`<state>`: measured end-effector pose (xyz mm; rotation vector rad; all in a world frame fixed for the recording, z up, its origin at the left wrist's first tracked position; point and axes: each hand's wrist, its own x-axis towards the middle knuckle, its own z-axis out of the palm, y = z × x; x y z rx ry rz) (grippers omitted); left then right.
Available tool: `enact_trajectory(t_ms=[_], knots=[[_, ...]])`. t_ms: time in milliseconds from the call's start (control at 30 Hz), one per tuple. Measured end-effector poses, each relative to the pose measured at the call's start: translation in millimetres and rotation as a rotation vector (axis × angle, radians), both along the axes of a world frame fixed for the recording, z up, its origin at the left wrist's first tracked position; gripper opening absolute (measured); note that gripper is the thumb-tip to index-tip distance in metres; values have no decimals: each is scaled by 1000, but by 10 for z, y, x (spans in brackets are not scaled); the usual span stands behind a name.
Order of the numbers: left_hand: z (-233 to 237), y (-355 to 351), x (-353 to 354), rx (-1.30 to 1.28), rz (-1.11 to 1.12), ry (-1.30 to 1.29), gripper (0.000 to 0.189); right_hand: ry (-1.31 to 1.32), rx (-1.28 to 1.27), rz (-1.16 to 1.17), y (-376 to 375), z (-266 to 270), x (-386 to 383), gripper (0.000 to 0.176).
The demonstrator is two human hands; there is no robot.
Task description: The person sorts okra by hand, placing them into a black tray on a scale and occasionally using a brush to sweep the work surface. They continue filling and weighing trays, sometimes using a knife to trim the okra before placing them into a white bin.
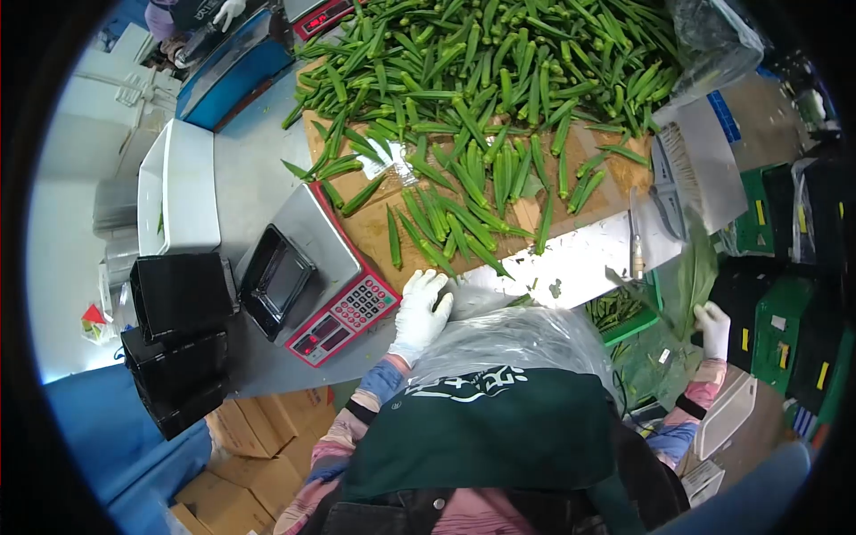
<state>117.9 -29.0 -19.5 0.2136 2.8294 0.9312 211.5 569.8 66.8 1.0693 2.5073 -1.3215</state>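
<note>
My left hand (419, 314), in a white glove, lies flat at the front edge of the table with the thumb apart from the fingers, holding nothing. Just beyond its fingertips are loose okra pods (455, 218) on a flattened cardboard sheet (370, 234). A red-and-white digital scale (343, 308) stands to its left, bearing a black plastic tray (276, 278). Out to the right, my gloved right hand (712, 332) grips a large green leaf (697, 272) by its lower end. The leaf hangs above the floor side of the table, near a green crate (655, 308).
A large okra heap (499, 53) covers the table's far side. On the right lie a knife (637, 245) and a brush (682, 165). Stacked black trays (183, 299) and a white bin (192, 187) stand left. At the top left, another person's gloved hand (229, 12) shows.
</note>
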Motion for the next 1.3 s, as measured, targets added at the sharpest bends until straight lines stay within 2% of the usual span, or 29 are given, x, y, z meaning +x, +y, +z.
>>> enact_trajectory(t_ms=[67, 100, 167, 200, 233, 267, 300, 333, 367, 400, 467, 533, 567, 667, 700, 800, 833, 933, 1000, 1067, 1133, 1200, 1233, 1267, 1300], knots=[[6, 17, -15, 16, 8, -8, 41, -122, 785, 189, -35, -105, 213, 26], [8, 22, -21, 16, 13, -23, 42, -265, 960, 25, -61, -206, 244, 39], [10, 20, 17, -11, 19, 24, 36, 79, 367, -54, -396, -294, -120, 34], [-9, 7, 24, -38, 8, 89, 32, 167, 286, 28, -878, -151, -421, 30], [-17, -1, -10, -64, -7, 158, 27, 131, -34, -154, -1105, -73, -485, 31], [48, 6, -91, -16, 109, 14, 24, 233, 107, 180, -1375, -666, -778, 33], [161, 46, -207, 35, 228, -130, 22, 102, 39, 277, -1772, -569, -1033, 38], [246, 96, -316, 90, 352, -273, 24, 159, 73, 335, -2099, -687, -1197, 45], [278, 144, -393, 179, 448, -199, 34, 178, 186, 409, -2349, -849, -1383, 56], [159, 99, -487, 254, 506, -269, 32, 175, 121, 364, -2537, -1063, -1560, 65], [267, 232, -646, 333, 616, -309, 33, 139, 367, 409, -2804, -1200, -1811, 65], [182, 306, -745, -68, 512, -156, 44, 86, 530, 448, -2948, -1295, -1979, 63], [153, 312, -767, -38, 514, -158, 52, 60, 441, 424, -2929, -1264, -2008, 56], [161, 255, -715, 62, 525, -135, 50, 133, 369, 403, -2875, -1038, -2030, 49], [30, 165, -669, 155, 491, -107, 41, 159, 229, 391, -2880, -932, -2025, 43], [32, -1, -690, 675, 693, -543, 29, 323, 171, 569, -3103, -809, -2085, 41], [43, -10, -701, 740, 654, -481, 23, 434, 217, 609, -3254, -839, -2089, 37], [125, 49, -838, 800, 528, -186, 17, 381, 377, 800, -3639, -1045, -2121, 33], [302, 113, -993, 926, 458, -151, 17, 146, 642, 966, -3795, -1040, -2229, 33], [436, 94, -1108, 907, 405, -124, 20, 184, 485, 943, -3715, -983, -2204, 39], [564, 85, -1225, 862, 408, -74, 34, 307, 246, 850, -3471, -815, -2066, 41], [562, 91, -1306, 769, 337, 48, 34, 221, -250, 748, -3088, -644, -2036, 45], [569, 117, -1323, 564, 234, 130, 31, 73, -367, 599, -2926, -498, -2032, 51], [586, 160, -1338, 360, 128, 211, 28, 155, -411, 445, -2801, -499, -2021, 46], [598, 265, -1339, 355, 115, 127, 22, 41, -560, 387, -2610, -475, -2090, 36]])
